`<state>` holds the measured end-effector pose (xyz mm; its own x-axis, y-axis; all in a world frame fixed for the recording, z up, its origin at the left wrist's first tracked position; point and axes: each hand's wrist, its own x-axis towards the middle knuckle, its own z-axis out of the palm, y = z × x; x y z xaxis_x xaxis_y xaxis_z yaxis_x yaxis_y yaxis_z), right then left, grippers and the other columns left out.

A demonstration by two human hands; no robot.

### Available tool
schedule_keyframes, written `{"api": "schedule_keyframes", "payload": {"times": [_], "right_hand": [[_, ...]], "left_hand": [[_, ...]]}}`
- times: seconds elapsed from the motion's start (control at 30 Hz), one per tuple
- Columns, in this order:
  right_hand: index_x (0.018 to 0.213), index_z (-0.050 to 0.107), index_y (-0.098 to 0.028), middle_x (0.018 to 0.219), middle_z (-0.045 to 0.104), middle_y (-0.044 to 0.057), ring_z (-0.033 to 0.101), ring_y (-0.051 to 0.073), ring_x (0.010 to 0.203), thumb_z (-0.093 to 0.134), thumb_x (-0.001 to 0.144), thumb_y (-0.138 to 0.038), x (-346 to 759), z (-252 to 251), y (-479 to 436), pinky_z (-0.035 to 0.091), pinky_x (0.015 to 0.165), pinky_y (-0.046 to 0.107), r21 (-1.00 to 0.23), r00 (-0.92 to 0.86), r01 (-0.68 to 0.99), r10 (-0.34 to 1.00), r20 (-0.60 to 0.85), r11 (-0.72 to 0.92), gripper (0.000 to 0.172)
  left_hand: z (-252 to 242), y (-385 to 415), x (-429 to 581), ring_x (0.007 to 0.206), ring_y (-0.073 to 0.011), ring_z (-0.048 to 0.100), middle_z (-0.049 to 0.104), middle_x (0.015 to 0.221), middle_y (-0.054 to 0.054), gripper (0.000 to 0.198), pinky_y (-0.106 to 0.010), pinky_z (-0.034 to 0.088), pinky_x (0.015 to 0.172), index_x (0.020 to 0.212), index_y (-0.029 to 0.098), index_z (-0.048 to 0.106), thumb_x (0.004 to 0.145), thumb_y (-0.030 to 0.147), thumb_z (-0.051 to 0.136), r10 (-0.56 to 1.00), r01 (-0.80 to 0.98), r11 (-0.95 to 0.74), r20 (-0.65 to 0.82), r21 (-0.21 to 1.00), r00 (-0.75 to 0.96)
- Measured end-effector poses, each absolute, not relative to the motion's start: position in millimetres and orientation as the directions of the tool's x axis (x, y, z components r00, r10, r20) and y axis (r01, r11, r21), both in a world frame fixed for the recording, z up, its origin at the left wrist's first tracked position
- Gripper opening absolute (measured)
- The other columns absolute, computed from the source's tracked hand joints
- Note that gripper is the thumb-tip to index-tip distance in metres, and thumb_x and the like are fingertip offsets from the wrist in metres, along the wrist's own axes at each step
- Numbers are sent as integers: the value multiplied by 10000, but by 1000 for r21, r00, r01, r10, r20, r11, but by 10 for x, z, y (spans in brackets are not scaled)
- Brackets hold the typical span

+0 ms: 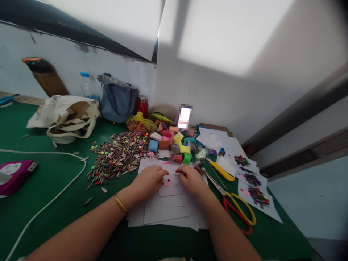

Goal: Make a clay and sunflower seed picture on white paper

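Note:
My left hand (pixel 149 182) rests over a stack of white paper (pixel 163 214), its fingers bent and drawn together. Across from it, my right hand (pixel 192 180) has thumb and fingertips pressed close. Anything between the fingertips of either hand is too small or hidden to make out. Between the hands lies a small card (pixel 170 191) with faint line drawing and a flat pink piece of clay (pixel 166 182) bearing dark red dots. Just beyond the left fingers sits a pink lump of clay (pixel 151 154) on the paper.
Sunflower seeds (pixel 119 156) mixed with coloured balls spread on the left. Packets of coloured clay (pixel 164 144) lie behind the paper. Scissors (pixel 233 204), a yellow cutter (pixel 222 171) and seed-decorated sheets (pixel 258 195) are on the right. A white cable (pixel 61 194) crosses the green table.

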<state>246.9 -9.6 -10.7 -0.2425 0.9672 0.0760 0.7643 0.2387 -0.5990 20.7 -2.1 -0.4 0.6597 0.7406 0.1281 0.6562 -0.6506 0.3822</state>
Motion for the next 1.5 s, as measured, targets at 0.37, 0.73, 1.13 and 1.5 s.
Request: {"api": "schedule_keyframes", "payload": {"times": [0.37, 0.73, 1.13, 1.5], "right_hand": [[1044, 714, -250, 1070, 690, 55, 626, 204, 971, 485, 916, -239, 2872, 386, -323, 438, 811, 275, -380, -158, 913, 987, 8, 149, 262], [865, 730, -258, 917, 697, 43, 624, 186, 788, 532, 888, -295, 3068, 421, -396, 297, 568, 255, -164, 2, 986, 987, -158, -28, 203], [1030, 715, -229, 1004, 690, 78, 634, 212, 959, 487, 941, -239, 2556, 362, -224, 425, 756, 271, -51, -205, 978, 978, -30, 204, 244], [1052, 683, -116, 1008, 696, 179, 670, 275, 949, 455, 932, -125, 1691, 326, 493, 512, 774, 373, 164, -582, 789, 806, -111, 592, 258]], "left_hand": [[10, -25, 150, 1364, -256, 434, 472, 1491, -82, 743, -475, 167, 1174, 1442, 298, 396, 782, 346, 733, 577, 496, -746, 59, 445, 815], [131, -161, 236, 1224, -295, 570, 633, 1308, -121, 675, -540, 138, 1171, 1349, 226, 521, 748, 408, 767, 660, 621, -704, -6, 345, 752], [145, -144, 251, 1040, -304, 629, 704, 1110, -113, 593, -442, 426, 947, 1276, 190, 568, 770, 439, 751, 658, 620, -732, 56, 283, 751], [96, -72, 228, 904, -279, 648, 699, 959, -89, 224, -360, 487, 772, 987, 186, 624, 867, 374, 630, 682, 643, -705, 37, 299, 730]]}}
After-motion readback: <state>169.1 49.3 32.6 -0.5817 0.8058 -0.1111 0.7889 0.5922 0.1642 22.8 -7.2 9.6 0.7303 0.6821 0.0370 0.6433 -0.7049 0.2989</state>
